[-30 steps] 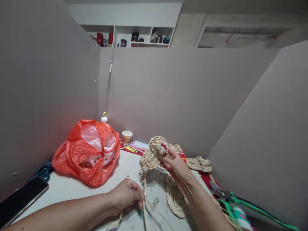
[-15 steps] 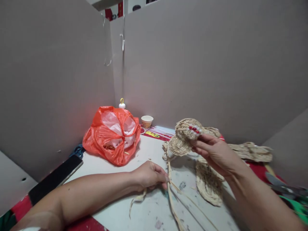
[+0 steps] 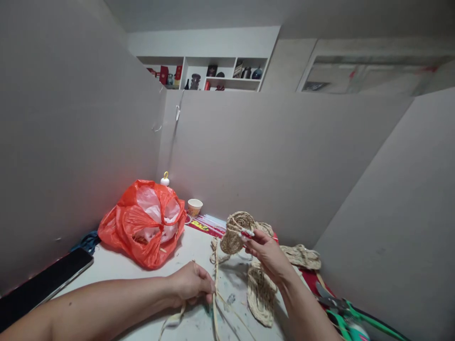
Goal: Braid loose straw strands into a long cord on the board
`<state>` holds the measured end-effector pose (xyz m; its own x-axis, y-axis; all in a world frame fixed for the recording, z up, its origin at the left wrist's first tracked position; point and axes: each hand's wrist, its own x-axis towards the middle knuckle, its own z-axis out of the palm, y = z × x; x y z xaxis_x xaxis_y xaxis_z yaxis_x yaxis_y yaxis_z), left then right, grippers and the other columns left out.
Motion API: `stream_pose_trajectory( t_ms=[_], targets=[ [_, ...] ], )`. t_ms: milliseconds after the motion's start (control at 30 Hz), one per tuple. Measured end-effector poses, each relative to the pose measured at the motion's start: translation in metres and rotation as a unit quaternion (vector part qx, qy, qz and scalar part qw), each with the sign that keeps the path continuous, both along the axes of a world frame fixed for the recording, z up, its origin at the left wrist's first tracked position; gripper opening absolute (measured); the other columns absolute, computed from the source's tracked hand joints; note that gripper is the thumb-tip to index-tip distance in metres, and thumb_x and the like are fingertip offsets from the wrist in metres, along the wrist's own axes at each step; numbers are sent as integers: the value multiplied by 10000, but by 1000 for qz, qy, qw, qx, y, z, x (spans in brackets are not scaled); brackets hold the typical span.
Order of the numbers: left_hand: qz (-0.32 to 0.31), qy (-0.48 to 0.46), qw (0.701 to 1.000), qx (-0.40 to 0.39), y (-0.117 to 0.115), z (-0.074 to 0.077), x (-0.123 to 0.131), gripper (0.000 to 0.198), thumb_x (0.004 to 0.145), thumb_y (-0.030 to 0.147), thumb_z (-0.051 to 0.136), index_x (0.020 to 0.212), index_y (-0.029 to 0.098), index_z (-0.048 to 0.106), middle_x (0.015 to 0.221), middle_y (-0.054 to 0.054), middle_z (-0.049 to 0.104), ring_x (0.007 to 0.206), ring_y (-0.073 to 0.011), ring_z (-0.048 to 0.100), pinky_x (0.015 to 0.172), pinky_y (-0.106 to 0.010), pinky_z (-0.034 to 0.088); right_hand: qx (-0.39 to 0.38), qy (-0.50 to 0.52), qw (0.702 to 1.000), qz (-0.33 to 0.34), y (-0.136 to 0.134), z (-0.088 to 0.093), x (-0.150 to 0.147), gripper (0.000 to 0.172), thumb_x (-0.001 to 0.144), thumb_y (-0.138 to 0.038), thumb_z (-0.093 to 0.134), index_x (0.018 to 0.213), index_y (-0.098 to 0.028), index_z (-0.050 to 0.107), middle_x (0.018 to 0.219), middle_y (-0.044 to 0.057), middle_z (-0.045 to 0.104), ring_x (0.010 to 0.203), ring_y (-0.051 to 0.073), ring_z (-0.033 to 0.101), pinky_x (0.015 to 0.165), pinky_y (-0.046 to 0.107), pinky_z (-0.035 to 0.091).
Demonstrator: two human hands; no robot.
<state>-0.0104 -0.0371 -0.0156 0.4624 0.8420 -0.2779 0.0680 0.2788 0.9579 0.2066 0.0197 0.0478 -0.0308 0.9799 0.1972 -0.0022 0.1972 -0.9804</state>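
Note:
My right hand pinches a coiled, woven straw piece with red and white beads on it, raised above the table. My left hand is closed, thumb and fingers together, on a straw braid. Loose straw strands trail from it toward me. Below my right hand, an oval woven straw piece lies on the white tabletop. A second long straw piece rests farther right.
An orange plastic bag, a paper cup and a white item with a yellow loop stand at the back left. A black phone lies left; green-handled shears lie right. Grey partitions surround the table.
The view has tilted up and turned right, showing shelves above the partition. My right hand has tipped the beaded straw piece, so its flat coils show differently. My left hand keeps its hold.

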Motion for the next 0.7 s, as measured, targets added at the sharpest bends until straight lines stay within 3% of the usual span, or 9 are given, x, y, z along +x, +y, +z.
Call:
stream_pose_trajectory(
  t_ms=[333, 700],
  targets=[
    [-2, 13, 1000, -6, -2, 8, 0, 228, 568, 321, 670, 675, 127, 617, 493, 29, 573, 322, -29, 260, 359, -204, 118, -50, -32, 998, -11, -1, 2, 7, 279, 572, -315, 730, 799, -167, 664, 789, 28, 626, 660, 123, 512, 548, 217, 383],
    [-17, 1, 1000, -12, -2, 13, 1, 200, 593, 312, 645, 672, 137, 591, 491, 30, 566, 318, -35, 268, 342, -206, 121, -78, -50, 995, -26, 3, -4, 14, 241, 553, -305, 720, 669, -179, 551, 647, -19, 538, 592, 108, 493, 523, 217, 391]
  ],
)
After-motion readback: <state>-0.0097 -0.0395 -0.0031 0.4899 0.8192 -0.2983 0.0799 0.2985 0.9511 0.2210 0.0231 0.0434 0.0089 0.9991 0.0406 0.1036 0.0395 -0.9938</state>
